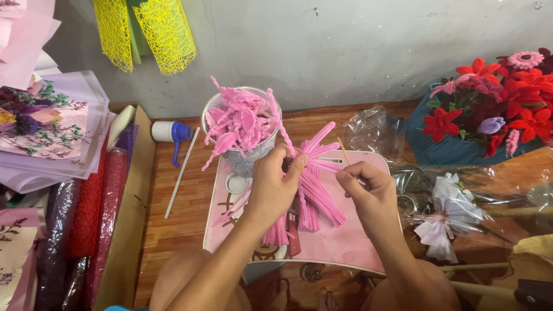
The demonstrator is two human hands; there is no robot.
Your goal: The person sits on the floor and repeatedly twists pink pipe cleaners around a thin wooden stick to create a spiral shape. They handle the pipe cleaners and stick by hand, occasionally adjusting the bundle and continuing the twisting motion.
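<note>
My left hand (273, 187) pinches a twisted pink pipe cleaner (280, 128) that rises toward a clear cup. My right hand (368, 190) holds a thin wooden skewer (343, 150) between thumb and fingers, just right of the left hand. Below both hands lies a bundle of straight pink pipe cleaners (317, 193) on a pink tray (340, 242). The clear cup (245, 152), at the tray's far left corner, is filled with shaped pink pipe-cleaner pieces (236, 118).
A teal basket (438, 147) of red and pink pipe-cleaner flowers stands at right, with cellophane and a white flower (452, 216) near it. A glue bottle (170, 132), a white stick (181, 173), rolls of wrapping mesh (86, 213) and paper sheets lie at left. Red-handled scissors (294, 230) rest on the tray.
</note>
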